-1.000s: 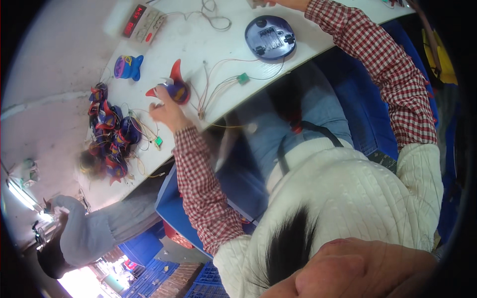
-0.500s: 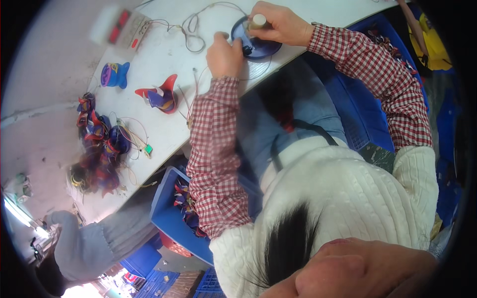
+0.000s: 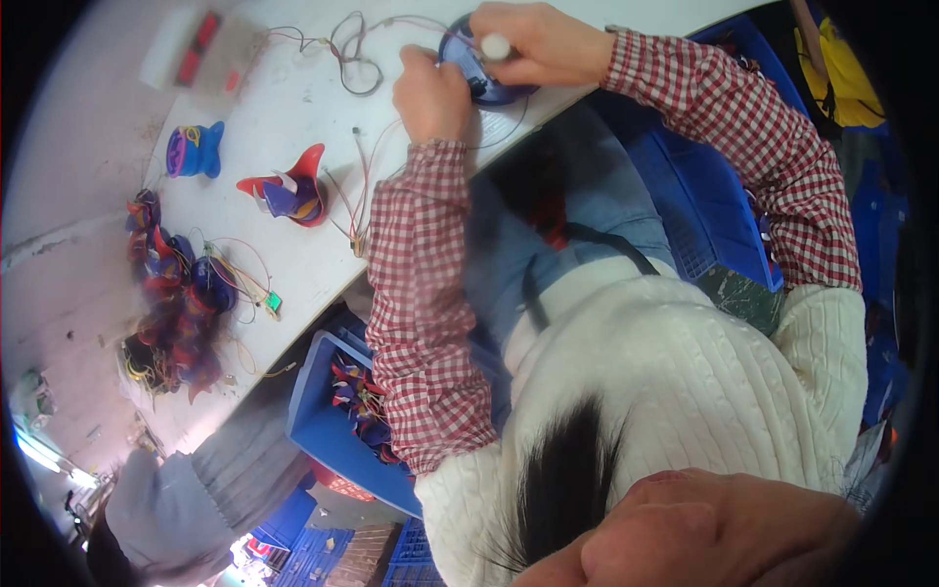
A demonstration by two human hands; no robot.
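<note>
A round, shallow dark-blue plastic shell lies at the table's far edge, with a black part inside it. My left hand is closed at its left side, the thumb near the rim; the other fingertips are partly hidden. Over the shell, my right hand wraps around a tool with a pale, round-ended handle; its tip is hidden, so its exact kind cannot be told. A thin wire loops on the table left of the shell. Left of my forearm stands a purple and red horned plastic piece.
A blue ring-shaped piece and a heap of purple-red pieces with wires lie left on the white table. Blue bins hold more pieces below the table. A person in grey is at lower left.
The whole view has shifted slightly, moving the table items leftward. My left thumb has drawn back from inside the shell toward its rim. My right hand still grips the tool over the shell.
</note>
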